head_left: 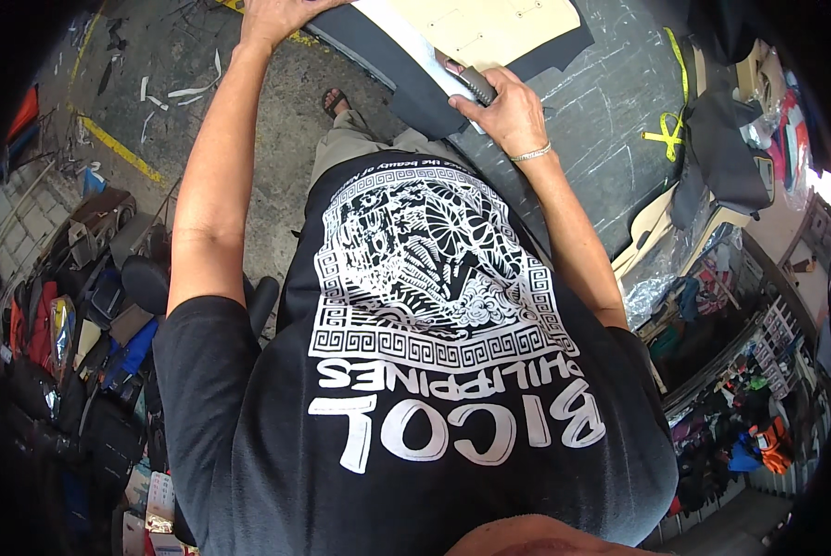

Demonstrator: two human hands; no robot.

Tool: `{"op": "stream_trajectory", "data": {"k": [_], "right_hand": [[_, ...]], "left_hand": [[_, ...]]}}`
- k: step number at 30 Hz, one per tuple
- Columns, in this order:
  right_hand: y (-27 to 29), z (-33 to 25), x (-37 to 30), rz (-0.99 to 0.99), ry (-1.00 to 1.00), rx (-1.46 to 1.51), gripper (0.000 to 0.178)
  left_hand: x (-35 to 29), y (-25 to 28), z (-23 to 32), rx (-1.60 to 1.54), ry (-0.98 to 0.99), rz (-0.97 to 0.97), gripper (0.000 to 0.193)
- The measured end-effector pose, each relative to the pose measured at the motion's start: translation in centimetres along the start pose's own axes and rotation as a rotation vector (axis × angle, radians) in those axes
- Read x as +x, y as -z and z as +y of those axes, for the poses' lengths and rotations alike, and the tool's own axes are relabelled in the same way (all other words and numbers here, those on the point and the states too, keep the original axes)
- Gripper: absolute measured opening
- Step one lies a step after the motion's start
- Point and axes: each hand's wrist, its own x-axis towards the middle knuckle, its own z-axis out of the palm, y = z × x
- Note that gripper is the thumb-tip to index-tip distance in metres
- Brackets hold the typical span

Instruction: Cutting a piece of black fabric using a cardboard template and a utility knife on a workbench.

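Note:
My right hand (pixel 511 113) is closed round a dark-handled utility knife (pixel 476 85). Its thumb reaches over a white straight strip (pixel 413 48), which runs slantwise across the work. Beside the strip lies a cream pattern sheet (pixel 494 30) with small marks on it. Under both is black sheet material (pixel 425 109), sticking out past the pattern along the near side. At the upper edge, my left hand (pixel 281 17) rests by the material's left end with its thumb stretched out; its other fingers are partly cut off by the picture's edge.
The dark, scratched worktable (pixel 610 125) extends to the right, with a yellow tape measure (pixel 666 134) on it. Black offcuts (pixel 726 153) and clear plastic (pixel 661 273) lie at its right side. Bags and goods (pixel 109 306) are piled at the left. Scraps (pixel 188 91) litter the concrete floor.

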Motion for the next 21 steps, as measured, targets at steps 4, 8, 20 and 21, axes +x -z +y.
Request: {"op": "stream_trajectory", "data": {"k": [4,8,20,21], "right_hand": [[0.0,0.0,0.0,0.017,0.021,-0.02,0.047],[-0.1,-0.2,-0.1,0.065,0.062,0.002,0.05],[0.3,-0.1,-0.5,0.028,0.024,-0.026,0.043],[0.3,-0.1,-0.4,0.032,0.025,-0.028,0.043]], "left_hand": [[0.1,0.8,0.3,0.001,0.012,0.004,0.099],[-0.3,-0.4,-0.7,-0.003,0.021,0.014,0.101],[-0.4,-3.2,-1.5,0.103,-0.067,0.258,0.107],[-0.5,-3.4,-1.7,0.092,-0.072,0.259,0.106]]}}
